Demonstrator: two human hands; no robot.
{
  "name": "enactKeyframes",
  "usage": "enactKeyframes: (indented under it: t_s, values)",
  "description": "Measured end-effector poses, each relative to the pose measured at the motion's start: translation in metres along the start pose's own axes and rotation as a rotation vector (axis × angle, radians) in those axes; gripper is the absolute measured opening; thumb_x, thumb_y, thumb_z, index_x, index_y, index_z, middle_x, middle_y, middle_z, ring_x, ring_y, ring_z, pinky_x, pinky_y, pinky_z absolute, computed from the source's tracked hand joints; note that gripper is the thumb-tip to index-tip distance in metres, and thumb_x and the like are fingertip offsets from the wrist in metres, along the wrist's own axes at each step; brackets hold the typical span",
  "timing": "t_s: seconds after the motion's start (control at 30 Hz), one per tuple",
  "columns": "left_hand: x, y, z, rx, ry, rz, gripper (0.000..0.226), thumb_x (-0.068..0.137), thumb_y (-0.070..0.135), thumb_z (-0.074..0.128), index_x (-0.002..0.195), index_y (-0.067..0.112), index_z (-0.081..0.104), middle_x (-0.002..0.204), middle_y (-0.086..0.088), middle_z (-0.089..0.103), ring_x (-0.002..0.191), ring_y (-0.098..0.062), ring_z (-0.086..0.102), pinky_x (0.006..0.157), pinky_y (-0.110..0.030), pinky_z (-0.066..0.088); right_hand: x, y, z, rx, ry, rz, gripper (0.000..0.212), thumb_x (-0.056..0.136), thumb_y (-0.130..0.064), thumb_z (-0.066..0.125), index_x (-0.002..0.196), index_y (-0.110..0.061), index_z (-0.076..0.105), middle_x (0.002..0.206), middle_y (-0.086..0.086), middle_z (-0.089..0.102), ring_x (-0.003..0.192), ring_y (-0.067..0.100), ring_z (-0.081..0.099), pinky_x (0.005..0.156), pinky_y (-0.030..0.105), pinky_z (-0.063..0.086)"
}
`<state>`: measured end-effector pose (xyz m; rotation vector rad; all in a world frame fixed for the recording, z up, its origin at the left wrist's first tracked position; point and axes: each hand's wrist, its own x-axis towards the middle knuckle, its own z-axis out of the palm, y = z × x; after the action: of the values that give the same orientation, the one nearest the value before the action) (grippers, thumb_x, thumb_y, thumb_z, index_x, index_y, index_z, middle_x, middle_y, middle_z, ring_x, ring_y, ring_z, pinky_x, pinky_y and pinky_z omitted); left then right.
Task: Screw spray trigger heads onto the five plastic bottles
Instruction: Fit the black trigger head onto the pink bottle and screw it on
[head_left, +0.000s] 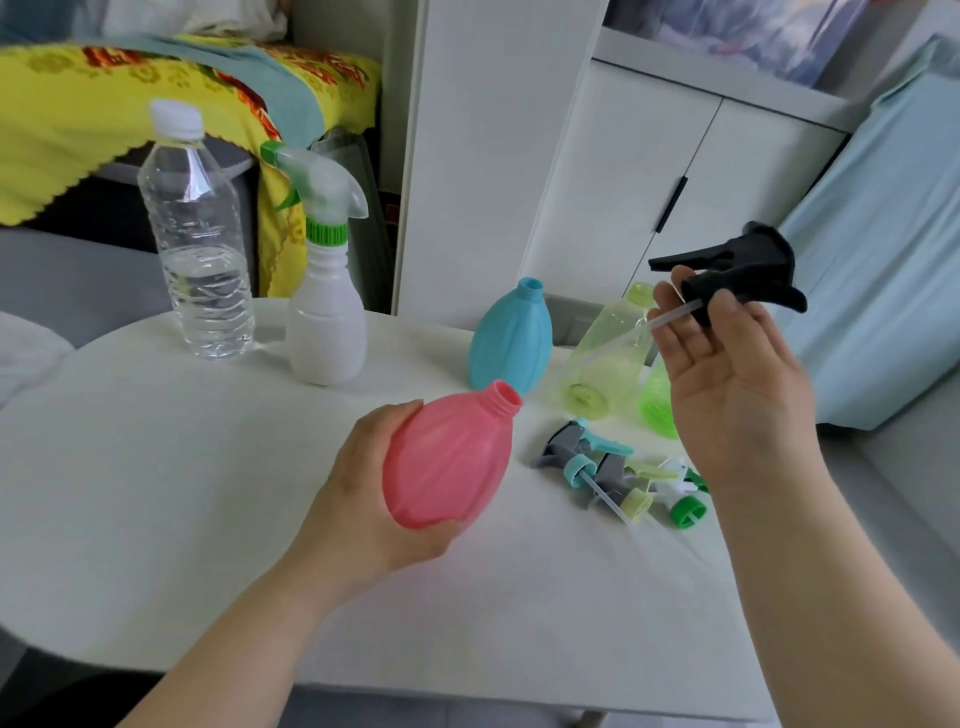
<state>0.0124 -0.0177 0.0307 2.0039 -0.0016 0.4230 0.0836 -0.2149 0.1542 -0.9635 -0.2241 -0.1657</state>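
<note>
My left hand (363, 499) grips a pink bottle (447, 457) tilted over the table, its open neck pointing up and right. My right hand (727, 374) pinches a black trigger head (748, 270) held up at the right, its clear dip tube slanting down to the left. A white bottle (327, 332) with a green-collared trigger head (319, 182) screwed on stands upright. An open blue bottle (511, 338) stands behind the pink one. Two green bottles, one pale (608, 358) and one brighter (657, 405), lie on their sides. Several loose trigger heads (618, 475) lie together below them.
A clear water bottle (195, 244) with a white cap stands at the back left of the white table (156, 467). White cabinets (649, 171) rise behind. A yellow patterned cloth (104, 119) hangs at the far left, and light blue fabric (883, 260) lies at the right.
</note>
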Motion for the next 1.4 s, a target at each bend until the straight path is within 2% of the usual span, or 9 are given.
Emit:
enactKeyframes:
  t_s: [0.27,0.47,0.57,0.7,1.0,1.17,1.27,1.33,1.4]
  values:
    - [0.001,-0.003,0.011,-0.070,-0.040,-0.016,0.085,0.036,0.046,0.076,0.095,0.074,0.022,0.108,0.038,0.030,0.097,0.031,0.030,0.067,0.009,0.031,0.002,0.000,0.002,-0.038,-0.043,-0.041,0.016,0.088,-0.004,0.043,0.077,-0.011,0.052,0.071,-0.006,0.072,0.076,0.012,0.069,0.081,0.024,0.054]
    - [0.002,-0.007,0.017,-0.098,-0.051,-0.012,0.088,0.046,0.022,0.086,0.098,0.063,0.028,0.109,0.036,0.030,0.096,0.031,0.030,0.066,0.009,0.032,-0.004,0.025,0.008,-0.372,-0.239,0.028,0.022,0.083,0.004,0.048,0.085,-0.015,0.059,0.072,-0.014,0.073,0.078,0.004,0.068,0.072,0.014,0.052]
    - [0.002,-0.006,0.022,-0.104,-0.065,-0.062,0.087,0.045,0.025,0.086,0.100,0.059,0.027,0.110,0.034,0.030,0.100,0.018,0.037,0.065,-0.001,0.036,-0.014,0.041,0.007,-0.532,-0.377,0.096,0.025,0.077,0.008,0.056,0.085,-0.016,0.059,0.071,-0.018,0.073,0.076,-0.003,0.067,0.066,0.007,0.048]
    - [0.002,-0.009,0.029,-0.124,-0.066,-0.125,0.096,0.046,0.026,0.086,0.112,0.049,0.021,0.122,0.016,0.032,0.106,-0.006,0.038,0.071,-0.010,0.034,-0.020,0.053,0.002,-0.574,-0.450,0.180,0.029,0.076,0.006,0.060,0.086,-0.021,0.059,0.073,-0.020,0.072,0.078,-0.003,0.066,0.067,0.006,0.047]
    - [0.003,-0.007,0.036,-0.129,-0.058,-0.149,0.094,0.046,0.026,0.086,0.112,0.046,0.022,0.115,0.020,0.032,0.103,-0.006,0.040,0.073,-0.013,0.036,-0.017,0.049,0.000,-0.693,-0.563,0.191,0.035,0.076,0.004,0.062,0.086,-0.029,0.061,0.083,-0.017,0.069,0.081,-0.003,0.066,0.078,0.013,0.052]
    - [0.000,-0.004,0.037,-0.042,-0.051,-0.168,0.108,0.046,0.032,0.084,0.132,0.034,0.018,0.117,0.018,0.025,0.107,-0.007,0.037,0.086,-0.025,0.040,-0.021,0.059,0.005,-0.752,-0.550,0.158,0.033,0.074,-0.002,0.066,0.082,-0.033,0.059,0.075,-0.017,0.069,0.076,-0.004,0.063,0.071,0.010,0.048]
    - [0.000,0.000,0.036,-0.004,-0.060,-0.158,0.111,0.047,0.031,0.083,0.136,0.028,0.016,0.117,0.017,0.022,0.108,-0.003,0.031,0.091,-0.025,0.036,-0.027,0.067,0.009,-0.848,-0.462,0.115,0.018,0.075,-0.010,0.067,0.087,-0.022,0.059,0.095,0.010,0.066,0.088,0.020,0.060,0.082,0.026,0.047]
    - [0.001,0.003,0.035,-0.010,-0.055,-0.148,0.104,0.048,0.028,0.082,0.134,0.026,0.023,0.117,0.017,0.025,0.107,-0.002,0.032,0.091,-0.025,0.037,-0.032,0.073,0.010,-0.899,-0.399,0.054,0.014,0.077,-0.015,0.066,0.086,-0.016,0.055,0.094,0.015,0.059,0.082,0.016,0.054,0.075,0.018,0.043]
    - [0.001,0.005,0.035,-0.017,-0.047,-0.148,0.099,0.048,0.028,0.082,0.131,0.027,0.027,0.113,0.018,0.027,0.106,-0.002,0.034,0.091,-0.025,0.038,-0.038,0.076,0.011,-0.921,-0.416,0.008,0.018,0.080,-0.017,0.063,0.080,-0.028,0.049,0.088,0.003,0.053,0.075,-0.001,0.048,0.066,0.005,0.037]
